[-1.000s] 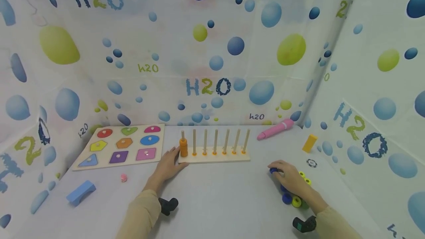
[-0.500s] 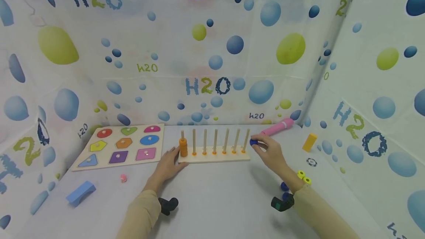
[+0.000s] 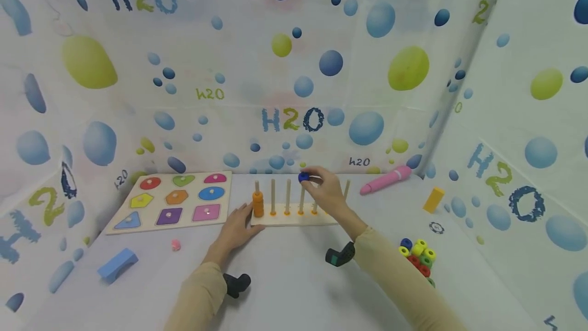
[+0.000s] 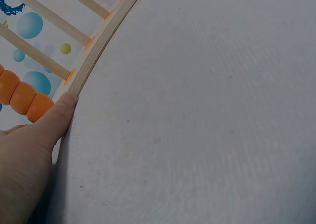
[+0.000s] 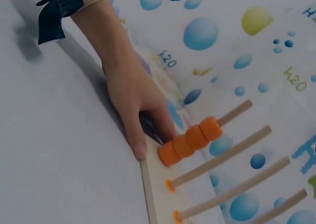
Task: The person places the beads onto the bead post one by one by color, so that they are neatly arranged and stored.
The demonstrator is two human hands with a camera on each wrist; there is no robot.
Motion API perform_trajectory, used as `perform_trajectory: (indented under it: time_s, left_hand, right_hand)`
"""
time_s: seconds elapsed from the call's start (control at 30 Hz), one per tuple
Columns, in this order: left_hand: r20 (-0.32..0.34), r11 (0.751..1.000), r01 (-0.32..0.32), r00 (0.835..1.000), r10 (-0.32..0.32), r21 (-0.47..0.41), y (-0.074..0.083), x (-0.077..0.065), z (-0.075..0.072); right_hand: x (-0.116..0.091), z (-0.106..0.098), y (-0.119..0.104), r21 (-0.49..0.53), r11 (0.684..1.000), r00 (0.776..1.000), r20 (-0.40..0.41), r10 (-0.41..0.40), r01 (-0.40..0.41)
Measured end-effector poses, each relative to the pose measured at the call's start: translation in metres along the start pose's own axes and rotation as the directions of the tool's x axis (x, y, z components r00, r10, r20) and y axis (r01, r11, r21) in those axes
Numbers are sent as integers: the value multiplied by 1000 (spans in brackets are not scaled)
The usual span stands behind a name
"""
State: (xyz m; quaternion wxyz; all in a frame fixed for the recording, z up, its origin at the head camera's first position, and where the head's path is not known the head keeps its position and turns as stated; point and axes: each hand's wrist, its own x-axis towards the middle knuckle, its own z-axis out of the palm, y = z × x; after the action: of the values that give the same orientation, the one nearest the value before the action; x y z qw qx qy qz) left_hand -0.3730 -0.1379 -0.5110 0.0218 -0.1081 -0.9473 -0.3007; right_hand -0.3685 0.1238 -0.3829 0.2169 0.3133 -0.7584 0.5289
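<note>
A wooden peg board with a row of upright pegs stands mid-table. Three orange rings are stacked on its leftmost peg. My left hand lies flat on the table, fingers straight, against the board's left end. In the left wrist view the thumb touches the board's corner beside the orange rings. My right hand pinches a blue ring just above the top of a middle peg. The right wrist view shows the left hand, the orange rings and bare pegs, not the blue ring.
A pile of coloured rings lies at the right front. A shape puzzle board sits left of the pegs. A pink marker, yellow block, blue arch block and small pink piece are scattered. Printed cloth walls enclose the table.
My right hand lifted a blue ring from the pile at the right and carried it left and up over the pegs. The left hand stayed by the board.
</note>
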Motion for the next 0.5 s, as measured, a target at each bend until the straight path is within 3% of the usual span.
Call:
perform_trajectory:
  time_s: [0.23,0.5]
  left_hand:
    - [-18,1000,1,1000,-1,-12,1,0,-1]
    - [-26,1000,1,1000,-1,-10,-1,-1,1]
  right_hand:
    - [24,42,20,-50,997,995,74,-61,64]
    - [34,64,22,-152,981,971,222,-84,120]
